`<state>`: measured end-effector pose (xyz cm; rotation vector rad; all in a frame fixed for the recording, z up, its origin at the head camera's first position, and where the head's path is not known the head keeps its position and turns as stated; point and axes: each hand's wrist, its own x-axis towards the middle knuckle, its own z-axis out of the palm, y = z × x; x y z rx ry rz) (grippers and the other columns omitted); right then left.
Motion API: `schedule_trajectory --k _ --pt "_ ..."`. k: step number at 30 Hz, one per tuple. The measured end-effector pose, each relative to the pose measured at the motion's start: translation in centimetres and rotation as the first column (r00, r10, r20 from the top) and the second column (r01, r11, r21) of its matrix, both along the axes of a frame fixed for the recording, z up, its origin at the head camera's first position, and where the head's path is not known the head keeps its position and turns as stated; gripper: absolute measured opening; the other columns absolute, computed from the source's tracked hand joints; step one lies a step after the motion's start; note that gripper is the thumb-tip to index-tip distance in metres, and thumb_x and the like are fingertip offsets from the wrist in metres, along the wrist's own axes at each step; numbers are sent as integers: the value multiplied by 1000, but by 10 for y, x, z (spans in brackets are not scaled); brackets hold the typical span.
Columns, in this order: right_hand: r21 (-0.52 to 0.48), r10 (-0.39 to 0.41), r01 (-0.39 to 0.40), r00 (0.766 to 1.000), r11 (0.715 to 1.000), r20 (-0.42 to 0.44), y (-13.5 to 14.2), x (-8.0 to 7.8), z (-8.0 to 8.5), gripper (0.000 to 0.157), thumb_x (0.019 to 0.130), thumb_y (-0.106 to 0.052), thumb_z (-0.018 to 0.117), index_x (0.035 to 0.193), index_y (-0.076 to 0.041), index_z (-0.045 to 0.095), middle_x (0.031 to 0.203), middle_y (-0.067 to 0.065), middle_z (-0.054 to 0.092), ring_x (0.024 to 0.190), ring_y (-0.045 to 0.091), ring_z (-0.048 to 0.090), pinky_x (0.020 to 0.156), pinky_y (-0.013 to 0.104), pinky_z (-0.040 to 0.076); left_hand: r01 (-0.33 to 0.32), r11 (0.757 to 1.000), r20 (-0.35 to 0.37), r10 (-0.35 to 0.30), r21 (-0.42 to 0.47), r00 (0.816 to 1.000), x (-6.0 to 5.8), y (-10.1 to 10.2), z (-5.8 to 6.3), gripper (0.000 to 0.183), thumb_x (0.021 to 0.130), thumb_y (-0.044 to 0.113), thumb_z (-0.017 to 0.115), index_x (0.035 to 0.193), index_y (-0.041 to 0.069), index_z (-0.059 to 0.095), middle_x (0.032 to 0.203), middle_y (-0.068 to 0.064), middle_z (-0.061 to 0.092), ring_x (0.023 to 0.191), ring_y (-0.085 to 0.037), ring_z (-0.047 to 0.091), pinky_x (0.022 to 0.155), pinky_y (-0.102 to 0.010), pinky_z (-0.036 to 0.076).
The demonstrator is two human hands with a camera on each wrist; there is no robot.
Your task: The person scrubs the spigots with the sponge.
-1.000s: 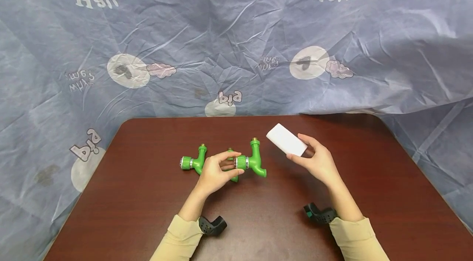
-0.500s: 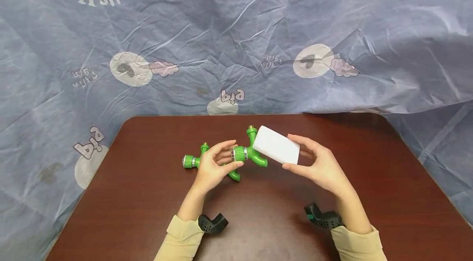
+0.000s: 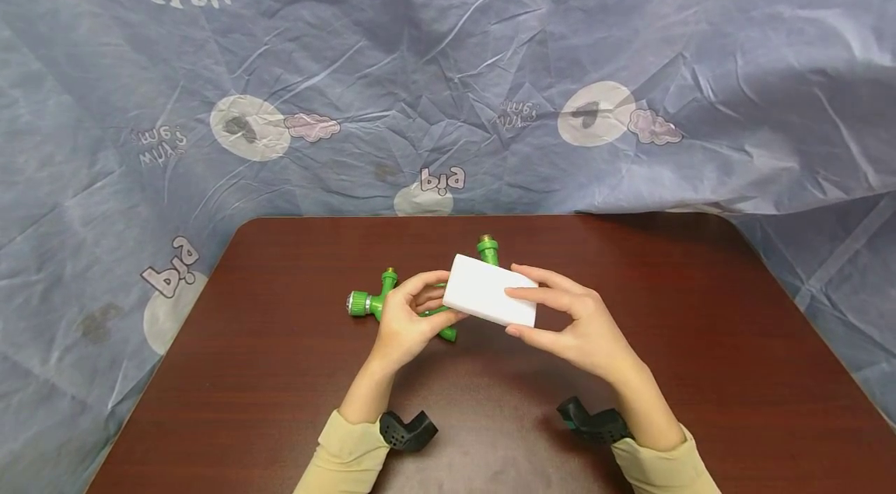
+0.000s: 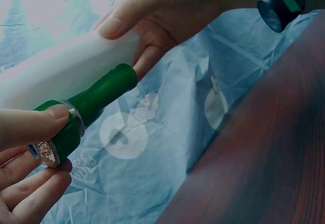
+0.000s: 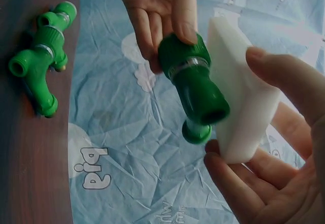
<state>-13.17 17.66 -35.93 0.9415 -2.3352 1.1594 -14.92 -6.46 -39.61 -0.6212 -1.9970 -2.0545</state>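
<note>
My left hand (image 3: 413, 315) pinches the ribbed knob of a green tap (image 5: 195, 82) between thumb and fingers, holding it up over the table. In the head view only its brass-tipped inlet shows past a white sponge block (image 3: 488, 290). My right hand (image 3: 581, 315) grips that sponge at one end, thumb on one side and fingers on the other. The sponge's flat face lies along the tap, close against it in the left wrist view, where the tap's spout (image 4: 111, 84) points toward the right hand.
Two more green taps (image 5: 38, 82) lie on the dark red-brown table (image 3: 280, 385), behind and left of my left hand. A wrinkled blue-grey printed cloth (image 3: 392, 89) hangs behind the table's far edge. Black camera mounts (image 3: 408, 432) sit at both wrists.
My right hand has moved left with the sponge, from apart to in front of the held tap, now covering most of it. The left hand keeps hold of the tap, nearly in place.
</note>
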Motion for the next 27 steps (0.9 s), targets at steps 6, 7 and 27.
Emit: schedule_trajectory --k 6,7,27 --pt "6 -102 103 990 995 -94 -4 -2 -1 43 66 -9 84 107 -15 72 125 7 59 110 22 58 90 18 43 -2 1000 14 2 -5 1000 4 3 6 46 66 -13 78 109 -10 62 105 -24 64 90 -33 66 78 -37 55" --pt "5 -140 142 984 990 -112 -3 -3 -1 42 66 -9 84 106 -15 73 124 7 60 110 22 58 90 18 42 2 1000 13 -2 -4 1000 5 3 9 46 66 -14 78 109 -10 61 105 -24 64 89 -33 66 78 -38 55" --pt "-122 -389 372 903 920 -181 1 -5 3 42 65 -6 83 105 -11 72 121 9 61 107 28 59 90 12 38 26 1000 4 -26 0 1000 15 -1 31 43 68 -15 75 108 -13 60 106 -26 64 88 -26 67 79 -42 54"
